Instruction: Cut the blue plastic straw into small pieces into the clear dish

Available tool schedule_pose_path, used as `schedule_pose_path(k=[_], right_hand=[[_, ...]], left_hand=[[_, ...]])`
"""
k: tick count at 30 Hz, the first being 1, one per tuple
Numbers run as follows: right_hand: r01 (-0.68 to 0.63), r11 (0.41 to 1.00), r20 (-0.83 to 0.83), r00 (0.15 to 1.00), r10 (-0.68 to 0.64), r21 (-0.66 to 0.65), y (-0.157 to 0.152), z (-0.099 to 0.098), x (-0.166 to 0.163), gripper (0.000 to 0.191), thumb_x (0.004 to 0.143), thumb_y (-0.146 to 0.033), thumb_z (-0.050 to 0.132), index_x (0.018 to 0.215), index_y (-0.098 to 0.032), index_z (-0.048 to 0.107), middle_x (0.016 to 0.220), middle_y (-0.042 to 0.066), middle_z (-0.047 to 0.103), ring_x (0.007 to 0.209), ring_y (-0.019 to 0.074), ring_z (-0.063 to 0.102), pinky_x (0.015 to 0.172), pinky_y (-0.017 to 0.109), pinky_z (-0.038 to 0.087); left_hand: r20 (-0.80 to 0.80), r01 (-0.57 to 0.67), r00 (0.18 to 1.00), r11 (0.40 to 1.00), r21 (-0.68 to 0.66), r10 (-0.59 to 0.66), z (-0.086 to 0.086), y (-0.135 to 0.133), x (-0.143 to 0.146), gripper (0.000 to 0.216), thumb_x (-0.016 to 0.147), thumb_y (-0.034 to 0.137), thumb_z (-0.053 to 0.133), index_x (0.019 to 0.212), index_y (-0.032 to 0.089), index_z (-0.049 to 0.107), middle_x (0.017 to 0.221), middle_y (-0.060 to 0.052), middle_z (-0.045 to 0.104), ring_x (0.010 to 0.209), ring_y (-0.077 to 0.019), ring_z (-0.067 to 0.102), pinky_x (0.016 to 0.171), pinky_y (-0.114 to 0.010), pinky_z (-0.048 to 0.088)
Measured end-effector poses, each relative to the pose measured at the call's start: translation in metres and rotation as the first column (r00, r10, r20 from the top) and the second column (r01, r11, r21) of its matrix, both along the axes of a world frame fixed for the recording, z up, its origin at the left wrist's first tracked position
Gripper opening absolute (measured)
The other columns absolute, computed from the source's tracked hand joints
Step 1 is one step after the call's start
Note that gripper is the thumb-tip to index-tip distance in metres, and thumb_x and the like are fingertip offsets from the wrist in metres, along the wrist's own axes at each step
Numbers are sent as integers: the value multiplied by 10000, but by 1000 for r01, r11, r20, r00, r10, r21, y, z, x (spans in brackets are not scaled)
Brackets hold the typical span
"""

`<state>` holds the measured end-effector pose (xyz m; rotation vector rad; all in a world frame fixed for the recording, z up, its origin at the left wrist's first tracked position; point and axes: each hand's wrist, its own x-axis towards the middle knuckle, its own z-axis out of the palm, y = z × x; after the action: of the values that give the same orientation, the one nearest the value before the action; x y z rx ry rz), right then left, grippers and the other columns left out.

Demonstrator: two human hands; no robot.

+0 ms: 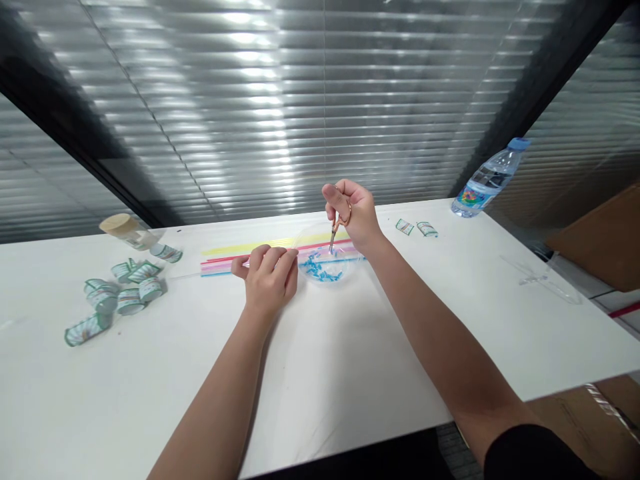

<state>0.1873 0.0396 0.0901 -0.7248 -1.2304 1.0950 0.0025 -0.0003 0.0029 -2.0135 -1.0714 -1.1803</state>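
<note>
My right hand (353,213) is closed round small rose-gold scissors (336,230), blades pointing down over a clear shallow dish (350,263) holding several short blue straw pieces (317,268). My left hand (270,277) rests on the white table (350,360), fingers curled and pinched on a thin straw that I can barely make out. It lies at the near edge of a row of coloured straws (225,257) in yellow, red, pink and blue.
Several small rolls with green-printed labels (117,297) lie at the left, beside a tipped clear jar with a tan lid (125,228). Two more rolls (417,228) and a water bottle (487,180) are at the far right. A clear plastic piece (543,280) lies near the right edge.
</note>
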Motion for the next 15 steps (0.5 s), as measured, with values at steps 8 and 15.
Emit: schedule_pose_path(k=[8, 15], right_hand=[[-5, 1000, 15, 1000, 5, -6, 0, -2, -2, 501, 664, -579, 724, 594, -206, 398, 460, -74, 471, 421, 33, 379, 404, 178, 324], [0, 1000, 28, 1000, 1, -5, 0, -2, -2, 480, 679, -559, 723, 598, -208, 405, 451, -74, 463, 420, 37, 374, 408, 185, 326]], left_hand=[[-17, -3, 1000, 999, 48, 4, 1, 1, 0, 154, 802, 134, 586, 898, 247, 628, 724, 15, 670, 826, -213, 580, 801, -390, 166], [-19, -19, 1000, 999, 47, 20, 1, 0, 0, 160, 804, 139, 580, 901, 257, 629, 725, 16, 677, 818, -216, 590, 800, -391, 171]])
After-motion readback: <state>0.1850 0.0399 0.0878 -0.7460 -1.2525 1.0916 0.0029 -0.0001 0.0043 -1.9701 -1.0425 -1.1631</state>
